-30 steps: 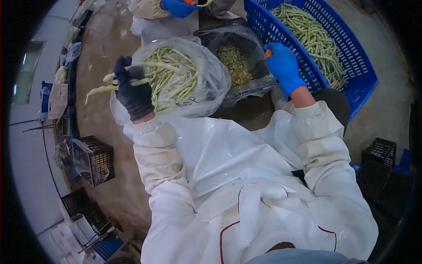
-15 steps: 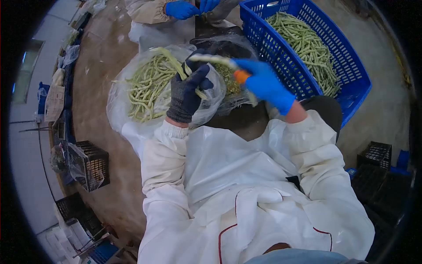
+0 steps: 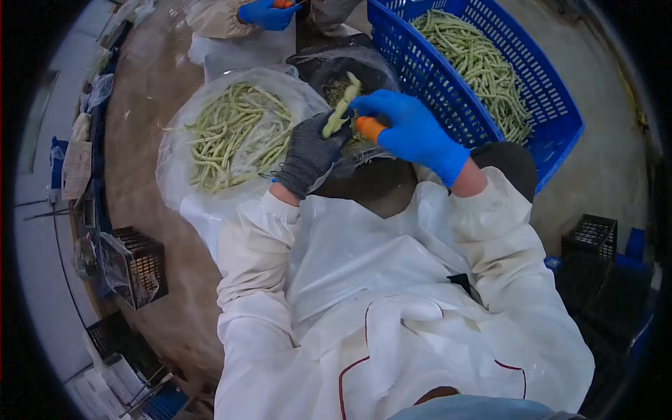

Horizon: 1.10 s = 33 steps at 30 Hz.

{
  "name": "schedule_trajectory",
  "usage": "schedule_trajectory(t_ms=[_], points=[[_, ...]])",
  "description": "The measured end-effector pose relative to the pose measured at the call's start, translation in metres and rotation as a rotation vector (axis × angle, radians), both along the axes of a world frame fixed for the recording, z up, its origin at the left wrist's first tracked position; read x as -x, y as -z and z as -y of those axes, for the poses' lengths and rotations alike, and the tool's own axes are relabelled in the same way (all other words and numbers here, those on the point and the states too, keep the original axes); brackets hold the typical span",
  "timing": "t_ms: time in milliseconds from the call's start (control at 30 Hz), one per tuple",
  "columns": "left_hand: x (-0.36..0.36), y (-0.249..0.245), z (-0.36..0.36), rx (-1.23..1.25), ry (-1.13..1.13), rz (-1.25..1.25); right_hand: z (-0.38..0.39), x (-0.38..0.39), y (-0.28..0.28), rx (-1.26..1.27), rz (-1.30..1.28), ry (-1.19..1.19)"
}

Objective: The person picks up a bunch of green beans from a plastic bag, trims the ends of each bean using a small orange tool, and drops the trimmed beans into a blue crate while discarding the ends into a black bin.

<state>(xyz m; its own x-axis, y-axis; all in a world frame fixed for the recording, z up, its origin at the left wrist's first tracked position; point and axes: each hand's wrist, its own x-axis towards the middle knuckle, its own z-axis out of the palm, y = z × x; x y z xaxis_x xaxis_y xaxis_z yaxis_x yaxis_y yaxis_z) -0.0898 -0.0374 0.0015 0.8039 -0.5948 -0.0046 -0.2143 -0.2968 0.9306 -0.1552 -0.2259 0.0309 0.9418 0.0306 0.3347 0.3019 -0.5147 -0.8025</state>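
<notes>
My left hand (image 3: 313, 150), in a dark grey knit glove, is closed around a short bunch of pale green beans (image 3: 341, 106) that points up and away. Close on its right, my right hand (image 3: 423, 136), in a blue glove, grips a small tool by its orange handle (image 3: 369, 129). I cannot make out the tool's working end. Left of my hands, long green beans (image 3: 234, 143) lie in an open clear plastic bag (image 3: 171, 157). Beyond my hands, a dark bag (image 3: 308, 64) holds small green trimmings (image 3: 336, 91).
A blue slatted crate (image 3: 560, 133) with many green beans (image 3: 483, 77) stands at the right. Across from me, a person's blue-gloved hand (image 3: 269, 14) holds something orange. Black crates stand on the floor at left (image 3: 143, 269) and right (image 3: 591, 236).
The long beans in my left hand have given way to a shorter bunch. That hand has shifted right. My right hand has come in beside it, the tool still held. The view has shifted slightly.
</notes>
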Motion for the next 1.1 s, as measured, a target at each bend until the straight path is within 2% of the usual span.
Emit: schedule_trajectory(t_ms=[67,100,300,400,500,600,700,800,900,933,1000,1100], points=[[-0.001,0.001,0.003,-0.178,0.051,0.403,-0.004,-0.004,0.008,0.193,0.032,-0.038],[0.002,-0.001,0.002,-0.191,0.039,0.282,-0.005,-0.004,0.014,0.231,0.067,-0.019],[0.000,-0.009,-0.003,-0.027,0.080,0.258,-0.002,-0.005,0.012,0.457,0.160,0.068],[-0.004,-0.003,-0.009,-0.008,0.055,0.148,-0.001,-0.005,0.010,0.268,0.031,0.072],[-0.002,-0.004,-0.008,0.042,0.021,0.282,-0.006,-0.006,0.010,0.219,0.057,0.040],[-0.003,0.003,-0.006,-0.084,-0.020,0.544,-0.011,-0.003,0.004,0.219,-0.028,0.122],[0.003,-0.011,-0.006,0.115,-0.045,0.296,-0.007,-0.010,0.013,-0.344,-0.219,0.052],[0.012,-0.017,-0.001,0.335,-0.166,-0.136,-0.010,-0.011,0.018,-0.791,-0.310,-0.082],[0.000,-0.020,-0.005,0.537,-0.186,-0.097,-0.002,-0.018,0.027,-0.549,-0.336,0.002],[-0.020,-0.006,-0.022,0.328,-0.123,0.168,0.001,-0.019,0.029,-0.329,-0.365,0.122],[-0.036,-0.010,-0.034,1.067,-0.058,-0.492,0.007,-0.019,0.033,0.113,-0.406,0.353],[-0.039,-0.015,-0.041,1.077,-0.021,-0.508,0.017,-0.026,0.058,0.295,-0.070,0.449]])
